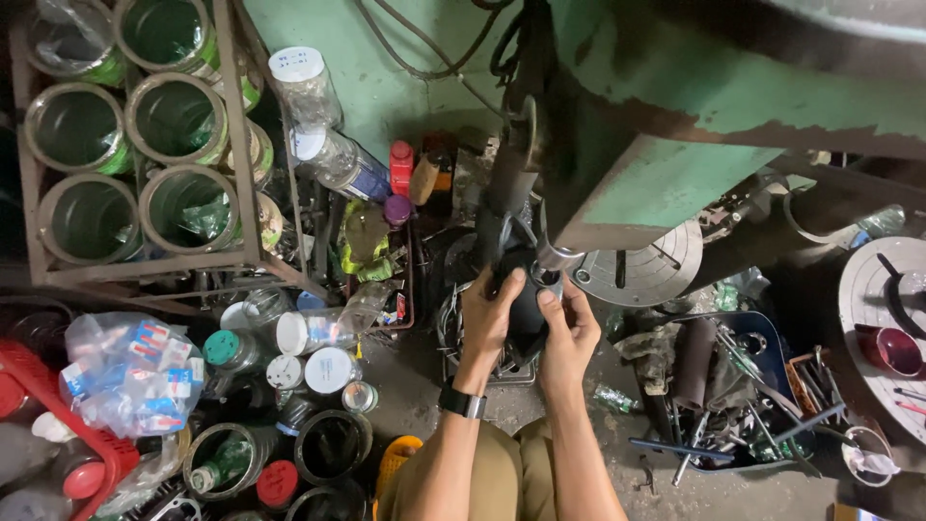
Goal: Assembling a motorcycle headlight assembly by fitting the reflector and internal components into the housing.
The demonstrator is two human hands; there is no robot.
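Both my hands hold one dark, black part just under the spindle of a green drill press. My left hand, with a black watch on its wrist, wraps the part's left side. On the right side my right hand grips it, fingertips near the shiny metal chuck. The lower end of the part is hidden behind my hands. A round slotted metal table of the machine sits just to the right.
A metal rack of green tins stands at the upper left. Jars and cans and a bag of small boxes crowd the lower left. A blue tray of tools lies right, beside a round plate.
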